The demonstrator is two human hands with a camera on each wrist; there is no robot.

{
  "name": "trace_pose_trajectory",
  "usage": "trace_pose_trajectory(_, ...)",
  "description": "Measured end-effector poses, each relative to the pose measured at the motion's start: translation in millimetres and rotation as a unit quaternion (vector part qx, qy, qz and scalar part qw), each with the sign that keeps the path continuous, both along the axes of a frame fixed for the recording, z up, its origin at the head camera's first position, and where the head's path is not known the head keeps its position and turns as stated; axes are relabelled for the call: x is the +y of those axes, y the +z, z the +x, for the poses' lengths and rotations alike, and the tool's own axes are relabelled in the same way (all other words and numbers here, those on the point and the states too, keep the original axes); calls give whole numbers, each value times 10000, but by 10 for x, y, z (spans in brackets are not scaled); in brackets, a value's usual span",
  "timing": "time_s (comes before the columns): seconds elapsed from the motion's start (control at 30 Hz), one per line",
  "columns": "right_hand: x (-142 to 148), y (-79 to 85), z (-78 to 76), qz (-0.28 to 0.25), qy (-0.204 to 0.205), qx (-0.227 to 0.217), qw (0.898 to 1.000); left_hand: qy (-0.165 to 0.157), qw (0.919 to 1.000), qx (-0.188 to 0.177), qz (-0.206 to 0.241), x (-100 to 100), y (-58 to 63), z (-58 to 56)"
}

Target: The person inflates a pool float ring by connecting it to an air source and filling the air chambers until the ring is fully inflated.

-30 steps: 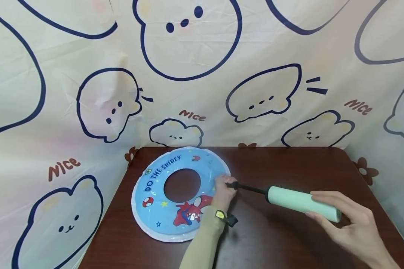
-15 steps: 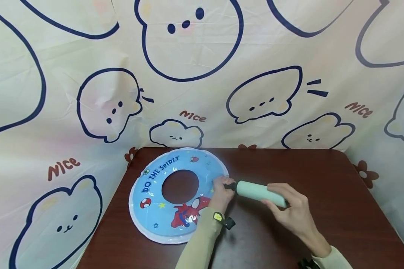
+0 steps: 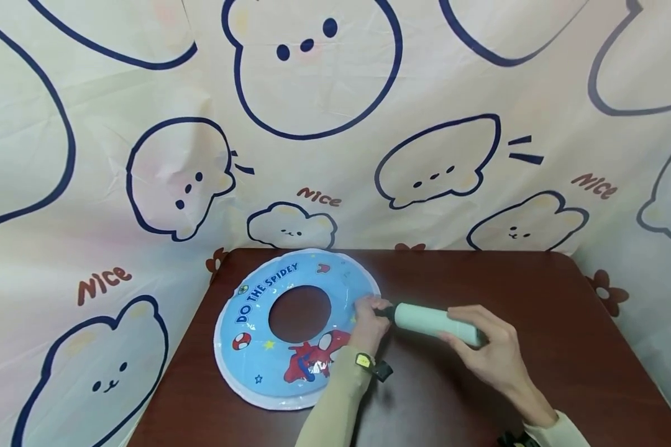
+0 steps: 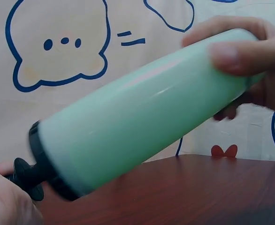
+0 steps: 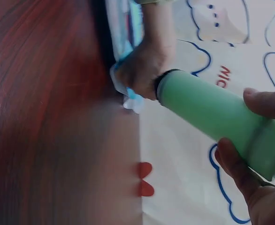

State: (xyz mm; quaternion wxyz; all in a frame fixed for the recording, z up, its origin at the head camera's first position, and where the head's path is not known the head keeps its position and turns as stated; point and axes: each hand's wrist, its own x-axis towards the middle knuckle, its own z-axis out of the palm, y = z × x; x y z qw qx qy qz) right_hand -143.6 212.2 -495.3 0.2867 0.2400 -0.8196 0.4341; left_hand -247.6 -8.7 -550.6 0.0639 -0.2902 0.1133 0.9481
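A light green hand pump (image 3: pixel 432 321) reaches between the two hands, with its black cap and a small black disc (image 4: pixel 28 178) on the left hand's side. My left hand (image 3: pixel 368 323) grips the pump's black end right at the edge of a blue swim ring (image 3: pixel 240 357), which carries cartoon prints and lettering. The hand itself hides what lies between its fingers and the ring. At the pump's other end, my right hand (image 3: pixel 489 347) holds the green barrel with fingers above and thumb below. The pump's black rod is almost wholly inside the barrel.
The swim ring lies on the left part of a dark brown table (image 3: pixel 548 323). Behind and on both sides hangs a pale cloth (image 3: pixel 453 74) with bear drawings. A strap with a black piece (image 3: pixel 373 365) sits round the left wrist.
My right hand has moved left with the pump's barrel, and the long black rod seen one second ago has slid into it. My left hand has stayed at the ring's edge.
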Motion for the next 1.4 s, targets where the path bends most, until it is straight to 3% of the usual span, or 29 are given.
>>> trace_pose_trajectory(0.17,75,71,155,-191,155,507,9984,-111,9999,-43,27,-31,9,41)
trace_pose_trajectory(0.37,170,219,276,-150,145,620,9979,-238,9995,204,6,-25,-25,0)
trace_pose_trajectory(0.7,376,391,548,225,-359,174,9989,-469,9975,462,249,-52,-61,23)
trace_pose_trajectory(0.97,677,454,726,171,-735,-279,9968,-426,9966,511,492,-69,-71,50)
trace_pose_trajectory(1.23,302,-35,318,144,-143,312,9993,-378,9968,561,432,-37,-113,60)
trace_pose_trajectory(1.4,79,-147,163,80,-33,301,9995,-317,9977,475,354,-53,-123,67)
